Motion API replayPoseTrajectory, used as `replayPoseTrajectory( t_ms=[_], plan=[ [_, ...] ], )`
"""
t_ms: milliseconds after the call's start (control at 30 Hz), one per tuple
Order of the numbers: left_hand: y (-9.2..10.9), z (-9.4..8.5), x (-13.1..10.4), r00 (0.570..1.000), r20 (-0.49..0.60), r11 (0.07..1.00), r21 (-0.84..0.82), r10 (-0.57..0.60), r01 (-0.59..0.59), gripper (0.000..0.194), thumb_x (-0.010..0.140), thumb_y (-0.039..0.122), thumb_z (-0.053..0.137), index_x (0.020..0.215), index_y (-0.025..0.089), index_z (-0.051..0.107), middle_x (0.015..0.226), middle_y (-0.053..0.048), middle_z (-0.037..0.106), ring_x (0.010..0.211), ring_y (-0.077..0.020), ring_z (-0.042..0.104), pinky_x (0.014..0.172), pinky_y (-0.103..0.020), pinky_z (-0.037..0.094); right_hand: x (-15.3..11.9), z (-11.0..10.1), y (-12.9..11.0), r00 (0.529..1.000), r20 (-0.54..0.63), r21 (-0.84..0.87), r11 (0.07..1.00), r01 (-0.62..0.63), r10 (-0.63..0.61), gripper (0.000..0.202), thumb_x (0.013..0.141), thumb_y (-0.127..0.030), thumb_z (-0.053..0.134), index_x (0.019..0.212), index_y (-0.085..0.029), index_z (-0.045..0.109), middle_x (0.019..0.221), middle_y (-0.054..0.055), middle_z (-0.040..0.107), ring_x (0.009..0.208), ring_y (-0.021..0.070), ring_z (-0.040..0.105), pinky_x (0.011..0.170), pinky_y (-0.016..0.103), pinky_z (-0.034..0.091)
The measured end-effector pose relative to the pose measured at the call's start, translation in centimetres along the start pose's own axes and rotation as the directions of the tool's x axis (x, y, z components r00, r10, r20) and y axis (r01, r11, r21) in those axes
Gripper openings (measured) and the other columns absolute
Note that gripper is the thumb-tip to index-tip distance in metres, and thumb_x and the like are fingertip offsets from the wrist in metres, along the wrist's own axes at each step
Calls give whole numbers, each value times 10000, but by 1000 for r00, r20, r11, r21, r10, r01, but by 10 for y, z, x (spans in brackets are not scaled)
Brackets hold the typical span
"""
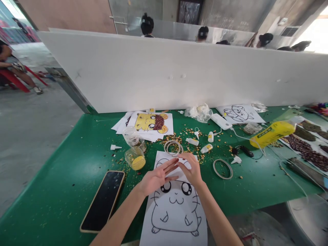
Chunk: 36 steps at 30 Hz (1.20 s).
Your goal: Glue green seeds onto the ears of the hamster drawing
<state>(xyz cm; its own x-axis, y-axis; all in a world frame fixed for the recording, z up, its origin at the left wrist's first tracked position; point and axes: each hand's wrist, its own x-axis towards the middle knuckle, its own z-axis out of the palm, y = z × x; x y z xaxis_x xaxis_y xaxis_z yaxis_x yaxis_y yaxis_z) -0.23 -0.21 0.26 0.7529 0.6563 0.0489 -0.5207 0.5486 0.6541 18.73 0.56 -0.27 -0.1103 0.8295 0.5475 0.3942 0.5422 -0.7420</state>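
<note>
A sheet of paper [175, 218] with a black outline drawing of a hamster lies on the green table. Above its upper part is my left hand [157, 176], palm turned up and fingers stretched out, with nothing in it. My right hand [191, 169] is beside it, its bent fingers near the fingertips of the left; whether anything small is between them is hidden. Two tape rings [166, 147] lie just beyond the hands among scattered seeds. A jar with yellow grains [138, 162] is to the left, near a phone [104, 201].
Behind are a half-filled hamster picture [146, 122], glue bottles [206, 148], a plastic bag [198, 112] and a white panel [166, 75]. On the right are a single ring [214, 165], a yellow bottle [274, 134], cables and a seed-covered picture. Other people sit beyond.
</note>
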Motion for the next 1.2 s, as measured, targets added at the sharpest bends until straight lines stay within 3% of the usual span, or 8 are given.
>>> replayPoseTrajectory(
  t_ms=[433, 733, 833, 933, 1000, 1067, 1133, 1200],
  plan=[
    [-3, -6, -2, 997, 15, 997, 40, -72, 72, 653, 705, 75, 414, 1354, 146, 386, 1472, -71, 265, 1383, -276, 68, 1072, -520, 210, 0, 3, 6, 975, 75, 118, 969, -217, 209, 131, 836, -248, 540, 737, -199, 610, 735, 17, 619, 739, 154, 550, 699, 289, 438],
    [2, 4, 0, 998, -23, 998, 17, -66, 67, 567, 723, 158, 495, 1289, 155, 467, 1438, -92, 328, 1359, -281, 165, 1040, -483, 275, -2, 4, 8, 920, -122, 167, 921, -352, 374, 291, 928, -359, 325, 700, -203, 417, 587, -41, 399, 545, 103, 394, 544, 236, 356],
    [1, 5, 1, 983, -186, 1000, 27, 7, -2, 173, 786, 222, 550, 906, 137, 641, 1159, -124, 574, 1145, -252, 467, 916, -394, 409, -1, -1, 12, 893, -165, 206, 900, -384, 419, 291, 924, -366, 348, 680, -212, 387, 455, -85, 312, 411, 85, 289, 428, 216, 284],
    [1, 2, 2, 950, -303, 997, 45, 72, -61, 373, 852, 268, 537, 513, 139, 453, 614, -29, 540, 603, -92, 522, 605, -215, 432, 3, -11, 19, 880, -209, 230, 896, -379, 426, 234, 906, -362, 390, 769, -201, 489, 460, -69, 429, 418, 91, 382, 433, 214, 343],
    [2, 0, 2, 943, -325, 998, 36, 66, -58, 446, 879, 323, 505, 491, 153, 367, 430, 48, 336, 386, -43, 311, 422, -175, 303, 6, -19, 23, 889, -277, 214, 925, -313, 365, 219, 880, -359, 436, 867, -184, 566, 725, 27, 618, 641, 126, 562, 577, 252, 462],
    [3, -2, 1, 940, -337, 998, 34, 58, -49, 429, 885, 379, 490, 530, 160, 387, 373, 87, 212, 333, -36, 159, 359, -172, 189, 8, -26, 26, 878, -347, 204, 940, -272, 329, 238, 827, -365, 519, 946, -175, 600, 1013, 97, 627, 851, 173, 606, 682, 297, 504],
    [3, -2, 1, 934, -350, 997, 52, 70, -55, 323, 865, 378, 526, 636, 155, 486, 355, 88, 271, 323, -37, 185, 359, -171, 188, 7, -30, 26, 836, -367, 229, 911, -344, 408, 268, 769, -384, 597, 921, -163, 608, 940, 97, 653, 708, 169, 624, 541, 273, 502],
    [3, -2, 1, 927, -363, 994, 87, 94, -67, 223, 830, 354, 585, 757, 145, 559, 393, 51, 427, 343, -55, 320, 379, -180, 242, 4, -31, 25, 769, -371, 256, 853, -454, 520, 259, 762, -412, 603, 793, -154, 599, 593, 14, 608, 401, 101, 488, 343, 214, 372]
  ],
)
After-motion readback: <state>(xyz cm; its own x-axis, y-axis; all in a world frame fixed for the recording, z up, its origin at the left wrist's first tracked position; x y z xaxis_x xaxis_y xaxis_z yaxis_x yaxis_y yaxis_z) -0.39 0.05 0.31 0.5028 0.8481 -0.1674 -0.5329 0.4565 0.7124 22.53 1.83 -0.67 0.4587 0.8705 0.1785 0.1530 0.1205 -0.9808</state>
